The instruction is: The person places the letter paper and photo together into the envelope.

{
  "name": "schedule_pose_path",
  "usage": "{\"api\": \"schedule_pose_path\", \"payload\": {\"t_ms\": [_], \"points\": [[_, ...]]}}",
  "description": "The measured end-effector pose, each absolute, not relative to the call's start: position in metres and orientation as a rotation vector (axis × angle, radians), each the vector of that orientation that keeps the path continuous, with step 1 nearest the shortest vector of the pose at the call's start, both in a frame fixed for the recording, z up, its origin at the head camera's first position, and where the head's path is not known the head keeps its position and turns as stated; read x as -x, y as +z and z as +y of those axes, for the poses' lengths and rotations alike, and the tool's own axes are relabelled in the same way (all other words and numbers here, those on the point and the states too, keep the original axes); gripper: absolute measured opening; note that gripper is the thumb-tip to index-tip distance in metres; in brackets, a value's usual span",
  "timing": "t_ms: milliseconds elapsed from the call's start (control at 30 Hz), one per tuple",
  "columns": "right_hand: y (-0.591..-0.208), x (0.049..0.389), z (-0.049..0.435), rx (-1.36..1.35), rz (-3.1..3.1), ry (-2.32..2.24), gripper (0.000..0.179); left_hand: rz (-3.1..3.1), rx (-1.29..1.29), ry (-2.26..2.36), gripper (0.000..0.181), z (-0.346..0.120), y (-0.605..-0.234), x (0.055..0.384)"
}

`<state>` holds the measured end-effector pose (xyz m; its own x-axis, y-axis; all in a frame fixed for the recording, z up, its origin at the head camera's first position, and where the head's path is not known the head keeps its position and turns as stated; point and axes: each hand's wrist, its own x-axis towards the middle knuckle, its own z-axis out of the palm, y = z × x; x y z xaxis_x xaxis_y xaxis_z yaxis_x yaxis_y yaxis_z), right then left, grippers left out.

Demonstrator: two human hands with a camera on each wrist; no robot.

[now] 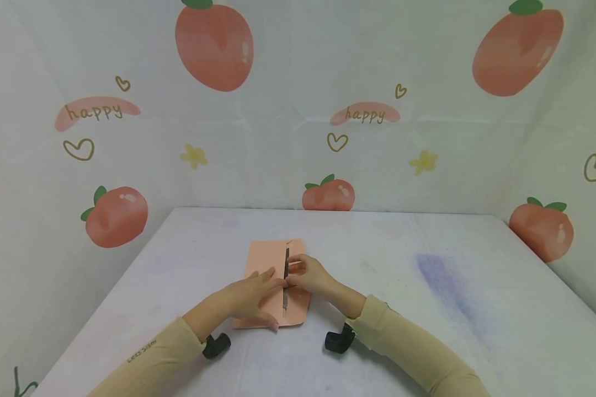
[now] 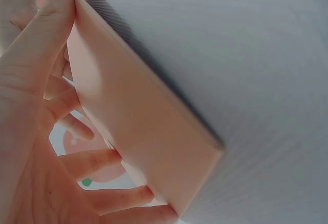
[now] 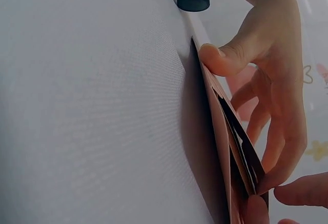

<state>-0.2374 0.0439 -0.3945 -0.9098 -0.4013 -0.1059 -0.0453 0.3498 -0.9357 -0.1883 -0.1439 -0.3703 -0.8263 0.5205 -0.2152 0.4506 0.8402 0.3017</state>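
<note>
A flat salmon-pink paper envelope (image 1: 267, 253) lies on the table in the head view, with a dark lengthwise opening (image 1: 285, 300) right of its middle. Across its left part my left hand (image 1: 248, 298) rests with fingers spread, the thumb near the front edge. My right hand (image 1: 312, 275) bends over the right part, its thumb and fingers gripping at the edge of the opening, close to the left fingertips. From the right wrist, the raised edges of the envelope (image 3: 220, 116) show a dark gap with thin layers inside. What the layers are is unclear.
The white table (image 1: 377, 253) has a bluish smudge (image 1: 447, 286) on its right side. Black wrist devices (image 1: 340, 339) sit under both forearms. Behind stands a white cloth backdrop (image 1: 288, 66) printed with peaches, hearts and words.
</note>
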Motion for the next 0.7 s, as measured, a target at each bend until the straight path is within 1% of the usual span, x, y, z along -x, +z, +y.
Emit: {"api": "schedule_pose_path", "payload": {"t_ms": [700], "points": [[-0.3980,0.2396,0.0410,0.372,2.229,-1.623,0.048,2.728,-0.745,0.318,0.089,-0.1438,-0.3699,0.1897]]}}
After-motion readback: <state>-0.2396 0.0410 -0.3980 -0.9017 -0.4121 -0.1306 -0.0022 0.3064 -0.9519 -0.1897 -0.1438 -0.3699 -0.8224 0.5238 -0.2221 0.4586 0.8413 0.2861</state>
